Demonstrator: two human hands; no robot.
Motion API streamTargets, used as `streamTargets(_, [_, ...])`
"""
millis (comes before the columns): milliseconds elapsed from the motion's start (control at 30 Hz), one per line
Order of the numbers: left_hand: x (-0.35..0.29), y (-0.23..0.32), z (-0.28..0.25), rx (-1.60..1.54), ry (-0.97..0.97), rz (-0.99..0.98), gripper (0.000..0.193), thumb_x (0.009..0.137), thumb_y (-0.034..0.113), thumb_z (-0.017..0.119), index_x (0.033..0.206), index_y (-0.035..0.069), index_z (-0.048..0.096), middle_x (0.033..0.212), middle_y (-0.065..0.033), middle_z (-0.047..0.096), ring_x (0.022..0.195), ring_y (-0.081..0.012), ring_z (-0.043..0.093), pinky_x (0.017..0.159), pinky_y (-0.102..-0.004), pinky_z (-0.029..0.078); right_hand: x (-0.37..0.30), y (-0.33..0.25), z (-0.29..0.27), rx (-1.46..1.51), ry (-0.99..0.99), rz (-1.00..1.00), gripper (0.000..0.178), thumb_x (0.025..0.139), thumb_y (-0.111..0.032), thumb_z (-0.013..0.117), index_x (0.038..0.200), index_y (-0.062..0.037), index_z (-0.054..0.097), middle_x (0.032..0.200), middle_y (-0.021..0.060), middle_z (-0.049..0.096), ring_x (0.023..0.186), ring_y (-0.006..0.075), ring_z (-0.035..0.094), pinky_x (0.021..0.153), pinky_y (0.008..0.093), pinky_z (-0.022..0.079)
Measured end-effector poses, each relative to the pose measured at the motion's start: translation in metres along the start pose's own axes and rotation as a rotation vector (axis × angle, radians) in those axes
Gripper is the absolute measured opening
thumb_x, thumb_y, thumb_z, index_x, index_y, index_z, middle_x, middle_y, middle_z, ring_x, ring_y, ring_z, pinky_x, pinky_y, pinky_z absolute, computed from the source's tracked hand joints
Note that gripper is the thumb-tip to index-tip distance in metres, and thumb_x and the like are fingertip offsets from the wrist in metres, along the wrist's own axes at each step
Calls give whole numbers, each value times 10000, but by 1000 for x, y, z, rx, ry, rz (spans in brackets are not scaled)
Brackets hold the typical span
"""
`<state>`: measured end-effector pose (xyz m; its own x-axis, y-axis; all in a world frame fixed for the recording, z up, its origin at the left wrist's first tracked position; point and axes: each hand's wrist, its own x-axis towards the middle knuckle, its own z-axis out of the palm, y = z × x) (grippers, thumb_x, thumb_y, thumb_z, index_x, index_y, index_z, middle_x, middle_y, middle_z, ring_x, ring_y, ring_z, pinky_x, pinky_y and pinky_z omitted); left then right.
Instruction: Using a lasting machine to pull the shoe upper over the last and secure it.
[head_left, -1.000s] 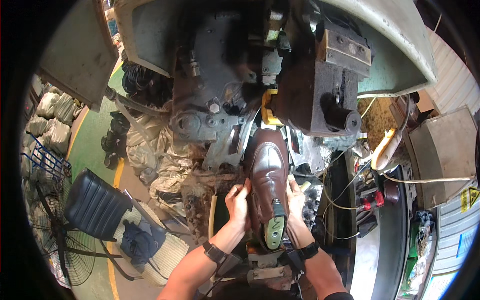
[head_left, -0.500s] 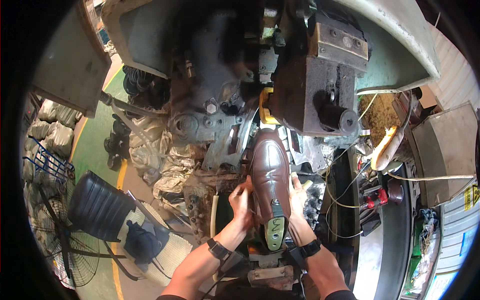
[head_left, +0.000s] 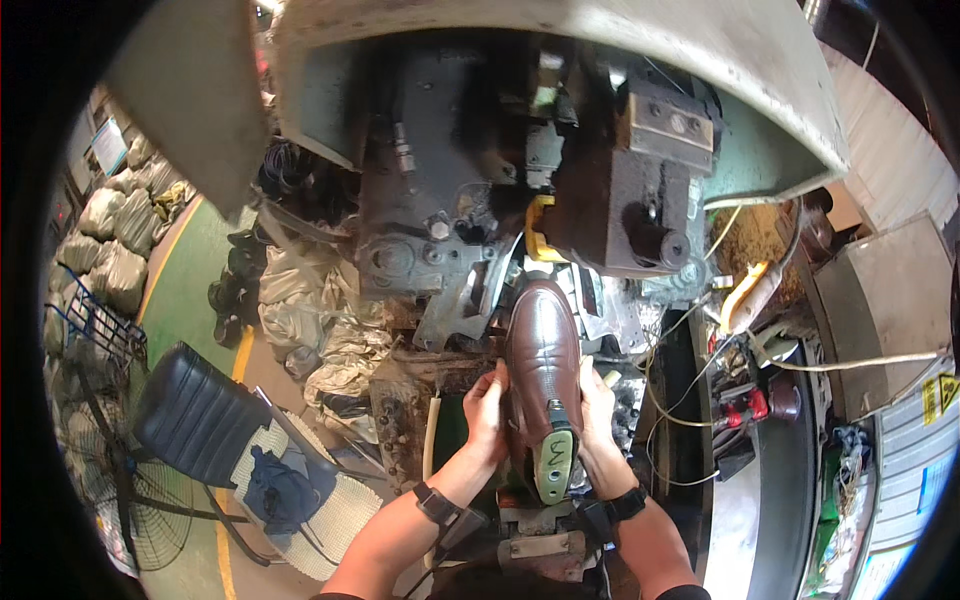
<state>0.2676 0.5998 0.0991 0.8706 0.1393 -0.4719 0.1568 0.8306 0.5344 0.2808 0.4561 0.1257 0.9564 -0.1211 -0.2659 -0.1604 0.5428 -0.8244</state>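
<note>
Between my two hands is a dark brown leather shoe upper [head_left: 543, 335] stretched over a green-topped shoe last [head_left: 554, 468]. Its toe points away from me, close under the yellow part [head_left: 541, 230] of a large dark machine [head_left: 625, 170]. My left hand [head_left: 486, 412] grips the left flank, fingers curled and thumb along the leather. On the opposite flank, my right hand [head_left: 597, 408] presses with its fingers stretched along the side. The undersides of the shoe and the fingertips beneath it are hidden. Metal plates [head_left: 455, 305] of the machine flank the toe.
A black-backed chair [head_left: 205, 415] with a dark blue cloth and a floor fan [head_left: 140, 505] stand at the left. Pale sacks [head_left: 300, 310] lie beside the machine. Loose cables [head_left: 655, 400] and a yellow-handled tool [head_left: 745, 300] hang at the right. A curved hood [head_left: 600, 30] overhangs the machine.
The shoe and both hands sit slightly lower in the picture and a little farther from the yellow machine part. The view has shifted, and the grip on the shoe stays.
</note>
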Motion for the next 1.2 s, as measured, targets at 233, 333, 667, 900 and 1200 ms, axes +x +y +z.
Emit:
streamTargets(233, [-15, -3, 1, 108, 73, 119, 311, 934, 320, 778, 842, 50, 654, 823, 24, 614, 764, -86, 532, 719, -269, 446, 9, 18, -16, -148, 66, -23, 369, 1012, -332, 663, 1183, -6, 680, 1045, 26, 691, 867, 100, 612, 779, 230, 501])
streamTargets(333, [-22, -1, 8, 120, 124, 161, 311, 936, 312, 777, 829, 49, 649, 813, 25, 609, 755, -85, 525, 696, -274, 439, 13, 29, -33, -175, 86, -33, 322, 1000, -233, 683, 1237, -16, 684, 1082, 14, 688, 876, 88, 612, 800, 217, 501])
streamTargets(667, [-27, 1, -7, 156, 87, 101, 280, 970, 271, 733, 834, 47, 634, 853, 6, 630, 766, -88, 540, 699, -271, 449, -18, 11, -7, 116, 83, -24, 492, 963, -3, 670, 1432, -7, 523, 1264, 102, 625, 1033, 173, 653, 915, 307, 558])
streamTargets(900, [-25, 21, 14, 184, 118, 49, 321, 938, 324, 772, 903, 21, 671, 872, -13, 650, 791, -114, 587, 720, -291, 481, -9, 4, 2, 133, 63, 28, 334, 970, -27, 665, 1290, -18, 571, 1146, 116, 667, 951, 203, 676, 837, 323, 577])
streamTargets(1200, [-21, 24, 10, 81, 60, -75, 363, 917, 359, 787, 923, 35, 625, 880, -44, 658, 776, -140, 620, 703, -305, 507, -14, 1, 6, 125, 138, 74, 432, 969, -38, 667, 1372, -16, 511, 1163, 142, 663, 974, 227, 680, 876, 349, 585])
